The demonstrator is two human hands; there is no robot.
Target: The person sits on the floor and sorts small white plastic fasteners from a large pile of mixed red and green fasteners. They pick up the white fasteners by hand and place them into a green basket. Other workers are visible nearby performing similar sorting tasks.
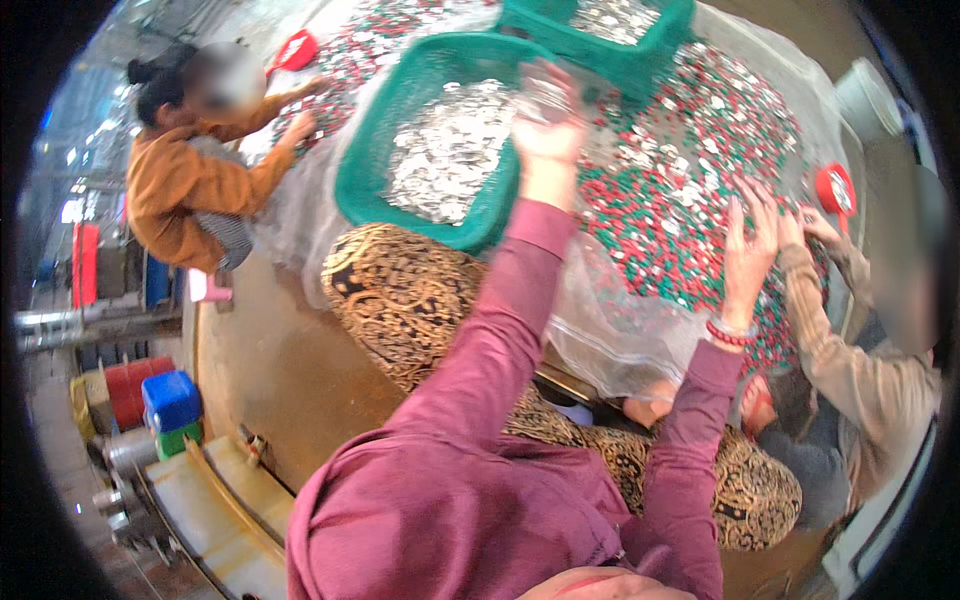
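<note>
My left hand (550, 125) is raised over the right rim of a green plastic basket (362, 165). Motion smears its fingers, and a pale silvery blur shows at them; whether they grip anything is unclear. Many small, flat silvery pieces (450, 150) lie inside the basket. My right hand (750, 240), with a red bead bracelet at the wrist, reaches over a spread pile of small red, green and silvery pieces (650, 225). Its fingers are stretched out and a little apart, with nothing plainly held.
Beyond stands a second green basket (530, 20) with silvery pieces. A co-worker in an orange top (165, 195) sorts pieces at far left; another in a beige sleeve (820, 320) works close beside my right hand. White netting (630, 330) lies under the pile. A pale bucket (868, 100) stands far right.
</note>
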